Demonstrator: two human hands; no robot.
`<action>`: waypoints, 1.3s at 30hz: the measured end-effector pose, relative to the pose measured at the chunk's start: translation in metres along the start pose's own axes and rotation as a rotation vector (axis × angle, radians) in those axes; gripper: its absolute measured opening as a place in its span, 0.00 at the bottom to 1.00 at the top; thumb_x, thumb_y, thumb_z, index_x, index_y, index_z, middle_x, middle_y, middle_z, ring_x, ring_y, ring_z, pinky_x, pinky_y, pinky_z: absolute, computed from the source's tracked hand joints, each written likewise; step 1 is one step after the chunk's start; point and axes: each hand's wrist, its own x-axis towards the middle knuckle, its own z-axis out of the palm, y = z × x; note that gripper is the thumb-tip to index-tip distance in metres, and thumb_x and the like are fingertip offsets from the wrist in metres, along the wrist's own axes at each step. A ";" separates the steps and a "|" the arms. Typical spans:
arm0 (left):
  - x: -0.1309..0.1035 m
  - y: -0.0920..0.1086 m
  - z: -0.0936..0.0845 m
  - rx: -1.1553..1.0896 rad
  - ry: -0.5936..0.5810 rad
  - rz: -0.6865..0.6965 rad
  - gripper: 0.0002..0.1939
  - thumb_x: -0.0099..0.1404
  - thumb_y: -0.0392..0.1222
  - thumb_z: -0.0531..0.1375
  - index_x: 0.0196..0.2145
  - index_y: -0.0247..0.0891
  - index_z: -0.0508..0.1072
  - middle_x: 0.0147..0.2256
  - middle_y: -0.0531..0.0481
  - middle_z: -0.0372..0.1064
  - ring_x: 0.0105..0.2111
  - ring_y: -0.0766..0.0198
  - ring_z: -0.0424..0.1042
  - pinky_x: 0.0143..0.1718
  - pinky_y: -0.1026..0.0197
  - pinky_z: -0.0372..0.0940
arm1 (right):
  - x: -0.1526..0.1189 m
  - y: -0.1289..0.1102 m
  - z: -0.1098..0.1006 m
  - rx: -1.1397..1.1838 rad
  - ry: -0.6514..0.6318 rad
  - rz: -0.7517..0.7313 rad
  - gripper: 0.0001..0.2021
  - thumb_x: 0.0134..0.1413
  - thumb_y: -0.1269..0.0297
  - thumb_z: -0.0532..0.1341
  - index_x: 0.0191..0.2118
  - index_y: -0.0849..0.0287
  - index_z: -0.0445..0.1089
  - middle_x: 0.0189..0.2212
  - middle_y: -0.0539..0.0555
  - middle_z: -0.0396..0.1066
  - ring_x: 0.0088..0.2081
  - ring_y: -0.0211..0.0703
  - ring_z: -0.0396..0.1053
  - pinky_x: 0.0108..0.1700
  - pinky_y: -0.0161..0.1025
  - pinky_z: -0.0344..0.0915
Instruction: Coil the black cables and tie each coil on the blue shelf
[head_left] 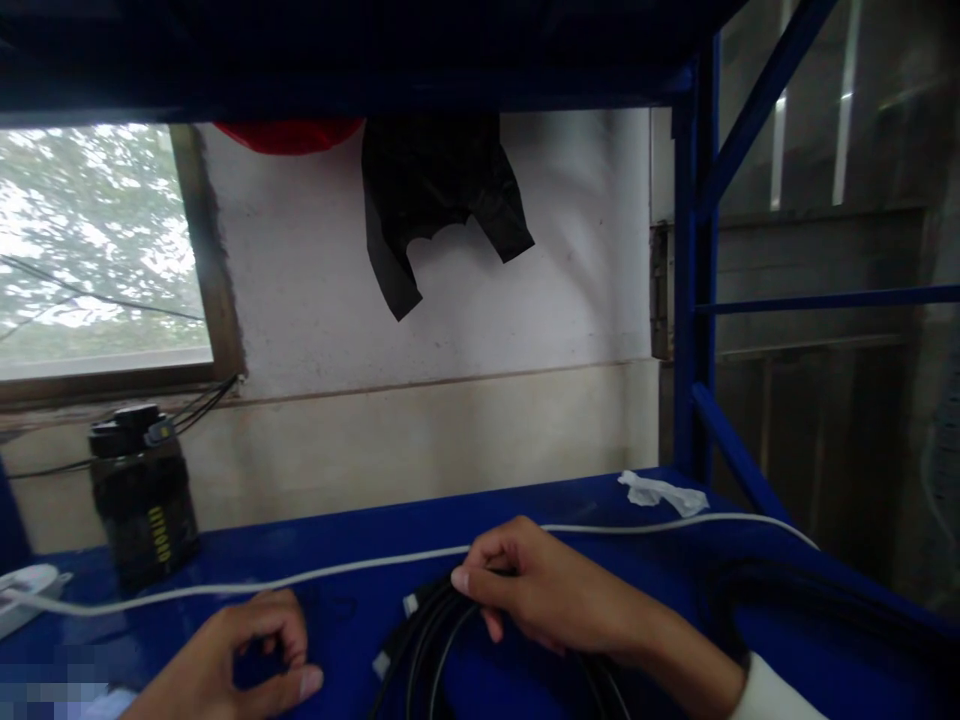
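Observation:
A coiled black cable (420, 655) with light metal plug ends (382, 662) is at the lower middle of the view. My right hand (525, 590) is closed on the top of the coil, thumb and fingers pinching its loops. To the left, my left hand (255, 655) hovers over the blue shelf surface (360, 650), apart from the cable. Its fingers are curled, with a gap between thumb and forefinger and nothing visible in them. A thin dark loop, perhaps a tie, lies just right of it. The coil's lower part runs out of view.
A white cord (337, 572) crosses the surface from a white power strip (30, 595). Behind stands a dark bottle (142, 500). Crumpled white plastic (664, 493) lies at the back right, and more black cable (810, 590) at right. A blue post (694, 300) rises there.

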 end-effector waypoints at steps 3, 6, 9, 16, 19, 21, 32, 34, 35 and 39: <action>0.003 -0.001 0.002 -0.010 -0.028 -0.004 0.15 0.63 0.56 0.65 0.28 0.42 0.76 0.29 0.54 0.76 0.34 0.58 0.72 0.38 0.60 0.64 | 0.000 0.001 0.000 -0.010 -0.003 0.000 0.20 0.67 0.48 0.62 0.30 0.60 0.71 0.24 0.47 0.72 0.15 0.27 0.54 0.14 0.26 0.48; 0.003 0.002 0.003 -0.020 -0.066 -0.025 0.13 0.65 0.55 0.64 0.34 0.44 0.80 0.32 0.53 0.77 0.36 0.56 0.72 0.40 0.58 0.64 | 0.000 -0.001 0.001 -0.007 -0.007 -0.001 0.19 0.67 0.50 0.62 0.30 0.59 0.70 0.25 0.47 0.72 0.15 0.27 0.55 0.14 0.26 0.48; 0.000 0.009 0.001 -0.037 -0.084 -0.030 0.12 0.67 0.54 0.64 0.38 0.45 0.81 0.35 0.53 0.78 0.39 0.55 0.73 0.42 0.57 0.63 | 0.000 -0.001 0.001 -0.005 -0.012 -0.014 0.18 0.67 0.51 0.61 0.30 0.59 0.70 0.25 0.47 0.72 0.15 0.27 0.54 0.14 0.26 0.48; 0.001 0.020 -0.001 -0.066 -0.119 0.001 0.13 0.69 0.53 0.62 0.36 0.45 0.82 0.35 0.53 0.79 0.38 0.56 0.74 0.42 0.58 0.63 | 0.001 0.003 0.000 -0.034 -0.017 -0.030 0.20 0.68 0.49 0.61 0.30 0.59 0.70 0.24 0.48 0.71 0.16 0.27 0.55 0.14 0.26 0.49; 0.002 0.018 0.001 -0.066 -0.103 0.010 0.14 0.70 0.54 0.61 0.34 0.44 0.81 0.34 0.53 0.78 0.37 0.57 0.74 0.41 0.59 0.63 | 0.001 0.001 0.000 -0.032 -0.022 -0.028 0.20 0.67 0.49 0.62 0.29 0.59 0.69 0.25 0.48 0.71 0.16 0.27 0.55 0.14 0.26 0.49; 0.002 0.016 0.002 -0.047 -0.087 -0.001 0.14 0.70 0.54 0.60 0.35 0.44 0.80 0.34 0.54 0.78 0.36 0.58 0.74 0.40 0.59 0.62 | 0.000 -0.001 0.000 -0.035 -0.020 -0.028 0.20 0.67 0.49 0.62 0.29 0.59 0.69 0.25 0.47 0.71 0.16 0.27 0.55 0.14 0.27 0.49; 0.003 0.012 0.004 0.054 -0.052 0.000 0.17 0.70 0.57 0.59 0.32 0.43 0.77 0.31 0.53 0.75 0.35 0.58 0.72 0.38 0.60 0.61 | -0.002 -0.003 0.000 -0.059 -0.017 -0.030 0.20 0.67 0.49 0.62 0.29 0.59 0.69 0.26 0.48 0.73 0.16 0.28 0.56 0.14 0.27 0.50; 0.004 0.009 0.005 0.041 -0.049 0.002 0.19 0.71 0.58 0.57 0.33 0.43 0.76 0.32 0.53 0.75 0.35 0.58 0.72 0.38 0.60 0.61 | -0.002 -0.002 0.000 -0.058 -0.021 -0.029 0.20 0.67 0.49 0.62 0.29 0.59 0.69 0.26 0.48 0.73 0.16 0.27 0.55 0.14 0.28 0.50; 0.004 0.008 0.006 0.035 -0.045 0.004 0.19 0.72 0.59 0.56 0.34 0.43 0.76 0.32 0.53 0.74 0.35 0.58 0.72 0.38 0.60 0.61 | -0.001 -0.001 0.000 -0.061 -0.022 -0.032 0.20 0.67 0.49 0.62 0.29 0.59 0.69 0.26 0.48 0.73 0.16 0.27 0.55 0.15 0.28 0.50; 0.003 0.009 0.006 0.045 -0.052 0.004 0.19 0.71 0.59 0.57 0.34 0.43 0.76 0.32 0.54 0.74 0.35 0.58 0.72 0.38 0.59 0.61 | -0.001 0.003 -0.002 -0.098 -0.020 -0.061 0.21 0.68 0.49 0.60 0.29 0.59 0.70 0.26 0.49 0.73 0.16 0.28 0.55 0.15 0.28 0.49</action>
